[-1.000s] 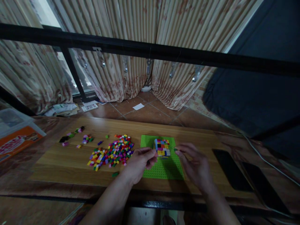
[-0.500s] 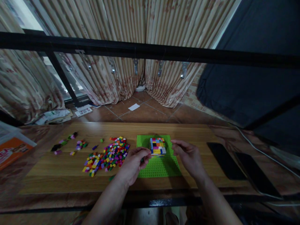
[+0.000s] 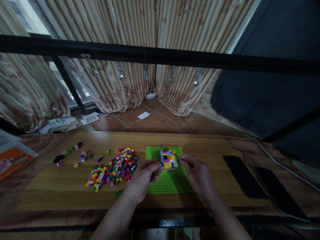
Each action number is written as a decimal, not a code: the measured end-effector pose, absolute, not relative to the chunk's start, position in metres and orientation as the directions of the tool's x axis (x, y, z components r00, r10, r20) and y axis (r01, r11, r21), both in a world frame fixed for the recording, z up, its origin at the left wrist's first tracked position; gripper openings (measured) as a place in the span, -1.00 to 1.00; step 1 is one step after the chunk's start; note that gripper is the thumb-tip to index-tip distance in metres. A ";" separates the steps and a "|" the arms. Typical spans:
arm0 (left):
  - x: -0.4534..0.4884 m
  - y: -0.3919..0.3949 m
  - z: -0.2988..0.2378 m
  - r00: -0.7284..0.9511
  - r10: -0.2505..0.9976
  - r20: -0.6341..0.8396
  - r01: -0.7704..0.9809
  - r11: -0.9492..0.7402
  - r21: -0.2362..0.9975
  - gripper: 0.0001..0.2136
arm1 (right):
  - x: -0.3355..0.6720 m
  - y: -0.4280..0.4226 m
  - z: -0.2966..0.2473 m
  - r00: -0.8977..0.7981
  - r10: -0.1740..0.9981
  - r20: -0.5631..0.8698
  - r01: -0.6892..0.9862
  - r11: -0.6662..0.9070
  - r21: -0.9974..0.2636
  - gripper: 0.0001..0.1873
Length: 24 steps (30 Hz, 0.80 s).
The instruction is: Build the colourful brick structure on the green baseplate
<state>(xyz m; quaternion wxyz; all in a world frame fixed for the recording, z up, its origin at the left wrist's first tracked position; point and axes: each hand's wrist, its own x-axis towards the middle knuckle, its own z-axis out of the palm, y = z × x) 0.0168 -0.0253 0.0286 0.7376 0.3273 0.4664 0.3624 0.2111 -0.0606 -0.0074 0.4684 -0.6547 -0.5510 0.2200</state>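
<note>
A small block of many-coloured bricks (image 3: 169, 158) stands on a green baseplate (image 3: 170, 180) on the wooden table (image 3: 62, 186). My left hand (image 3: 143, 176) rests just left of the block, fingers curled in a pinch on a small dark brick. My right hand (image 3: 197, 173) is at the block's right side, thumb and forefinger pinched on a small green brick by its edge. A heap of loose coloured bricks (image 3: 117, 165) lies left of the plate.
A few scattered bricks (image 3: 72, 151) lie at the far left. An orange and white box (image 3: 12, 156) sits at the left edge. Two dark flat phones (image 3: 243, 176) lie at the right. A black bar crosses above; curtains hang behind.
My right hand has come down and in against the right side of the block. My left hand has stayed curled beside the block's left side.
</note>
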 end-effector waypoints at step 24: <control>0.012 -0.022 0.023 0.329 0.843 -0.425 -0.213 0.505 0.837 -0.83 | 0.201 -0.042 -0.026 0.394 0.917 0.064 0.141 0.008 -0.990 -0.81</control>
